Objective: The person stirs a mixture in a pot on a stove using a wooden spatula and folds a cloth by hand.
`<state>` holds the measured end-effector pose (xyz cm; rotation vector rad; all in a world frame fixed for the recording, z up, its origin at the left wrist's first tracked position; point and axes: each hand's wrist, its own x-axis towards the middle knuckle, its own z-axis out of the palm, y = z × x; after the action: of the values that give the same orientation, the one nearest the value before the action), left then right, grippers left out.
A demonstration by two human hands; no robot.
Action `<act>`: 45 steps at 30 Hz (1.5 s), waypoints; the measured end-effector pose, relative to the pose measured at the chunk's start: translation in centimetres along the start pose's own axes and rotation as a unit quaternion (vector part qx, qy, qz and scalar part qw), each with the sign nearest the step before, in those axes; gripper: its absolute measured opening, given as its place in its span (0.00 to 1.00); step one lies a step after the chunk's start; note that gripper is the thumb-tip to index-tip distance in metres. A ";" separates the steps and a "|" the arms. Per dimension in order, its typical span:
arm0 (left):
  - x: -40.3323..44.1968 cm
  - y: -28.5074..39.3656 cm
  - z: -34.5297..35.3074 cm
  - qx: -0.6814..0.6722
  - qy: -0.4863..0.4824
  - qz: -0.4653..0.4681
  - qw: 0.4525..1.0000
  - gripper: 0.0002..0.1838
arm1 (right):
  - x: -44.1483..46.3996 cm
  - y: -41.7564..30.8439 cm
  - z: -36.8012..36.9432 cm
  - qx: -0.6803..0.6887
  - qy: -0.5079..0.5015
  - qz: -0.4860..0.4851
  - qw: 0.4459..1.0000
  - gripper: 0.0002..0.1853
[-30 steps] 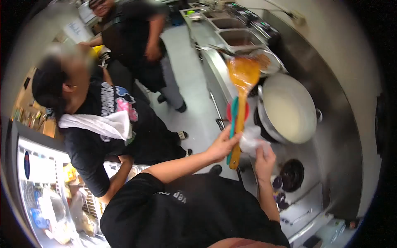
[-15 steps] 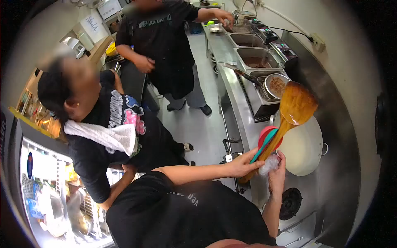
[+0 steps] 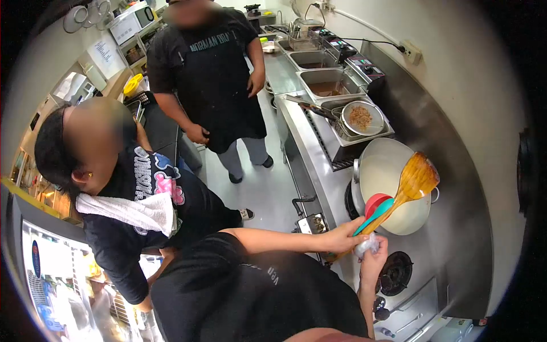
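Note:
My left hand (image 3: 346, 236) is closed around the handles of a wooden spatula (image 3: 417, 178), a teal utensil (image 3: 378, 211) and a red utensil (image 3: 375, 200). The spatula's broad, dark-stained blade points up and right, over a large pot (image 3: 382, 159) with a pale interior. My right hand (image 3: 374, 256) pinches a crumpled wad of clear plastic (image 3: 365, 245) just below the left hand. Both hands are close together beside the pot's near edge. What the teal and red utensils are exactly I cannot make out.
A strainer with brown bits (image 3: 360, 117) rests over a fryer beyond the pot. More fryer vats (image 3: 326, 82) line the counter. A burner (image 3: 397, 273) lies near my right hand. Two people stand on the left, one (image 3: 208, 74) in an apron, another with a towel (image 3: 128, 211).
My view has shifted, showing more of the pot. The spatula blade sits lower in view. The aproned person's arm has come down from the fryers to their side.

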<state>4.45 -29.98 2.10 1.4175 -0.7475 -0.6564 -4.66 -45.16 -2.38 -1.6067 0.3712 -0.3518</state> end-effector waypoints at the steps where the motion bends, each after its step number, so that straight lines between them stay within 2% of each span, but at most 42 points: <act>1: 0.0 -0.3 0.1 0.020 0.027 0.030 0.999 0.26 | 0.1 0.6 0.1 -0.041 0.016 -0.078 0.996 0.11; 5: 0.5 -2.1 -0.1 -0.005 0.082 0.077 0.994 0.24 | -0.7 -2.1 1.4 -0.093 0.024 -0.144 0.985 0.13; 11: 0.3 -1.1 -1.3 0.024 0.110 0.047 0.992 0.22 | -1.8 -6.1 2.9 -0.098 -0.039 -0.183 0.977 0.22; 13: 0.2 -1.1 -1.5 0.022 0.119 0.043 0.992 0.22 | -1.8 -6.7 3.2 -0.198 -0.038 -0.263 0.943 0.26; 16: 0.2 -1.3 -1.8 0.026 0.120 0.036 0.992 0.22 | -1.6 -6.0 3.9 -0.245 -0.012 -0.273 0.930 0.27; 17: 0.2 -1.4 -1.9 0.032 0.115 0.033 0.992 0.22 | -1.5 -5.6 4.0 -0.250 0.000 -0.272 0.929 0.22; 22: -0.2 2.1 -3.2 -0.052 0.073 -0.031 0.996 0.20 | -1.1 -6.6 4.2 -0.274 -0.001 -0.277 0.921 0.14; 24: 0.3 2.3 -4.1 -0.068 0.056 0.032 0.996 0.14 | -0.5 -6.6 3.9 -0.266 0.024 -0.278 0.923 0.13; 25: 0.6 2.3 -4.8 -0.018 0.053 0.027 0.998 0.15 | -0.2 -6.7 4.0 -0.266 0.039 -0.274 0.923 0.11; 28: 1.3 3.4 -7.4 0.020 0.009 -0.002 1.000 0.16 | 0.6 -5.9 4.1 -0.219 0.069 -0.275 0.934 0.11; 29: 1.7 3.0 -7.6 -0.035 0.041 0.058 0.997 0.14 | 0.7 -6.0 4.5 -0.210 0.086 -0.265 0.937 0.10; 30: 2.0 3.4 -8.6 -0.037 0.034 0.058 0.997 0.14 | 0.9 -6.2 5.0 -0.213 0.092 -0.263 0.936 0.10; 32: 2.4 4.5 -10.9 -0.044 -0.008 -0.053 0.998 0.12 | 1.2 -6.2 5.7 -0.176 0.098 -0.249 0.947 0.09; 33: 2.8 4.2 -11.7 -0.043 0.010 -0.025 0.999 0.11 | 1.3 -6.3 6.2 -0.158 0.101 -0.242 0.952 0.09; 38: 3.8 4.2 -16.9 -0.058 0.012 -0.029 0.998 0.15 | 2.1 -5.9 9.8 -0.200 0.112 -0.236 0.944 0.05; 41: 4.3 4.7 -19.8 -0.100 0.015 -0.019 0.995 0.23 | 2.0 -5.6 11.7 -0.194 0.084 -0.198 0.957 0.06; 44: 4.6 5.4 -22.1 -0.088 0.019 -0.041 0.995 0.21 | 2.3 -5.5 12.8 -0.245 0.056 -0.193 0.948 0.07; 45: 4.8 4.8 -22.5 -0.105 0.020 -0.017 0.994 0.17 | 2.4 -5.6 13.0 -0.244 0.053 -0.191 0.949 0.07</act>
<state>24.94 -19.51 7.04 1.2478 -0.6053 -0.7104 3.40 -34.20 2.37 -2.1584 0.2350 -0.6832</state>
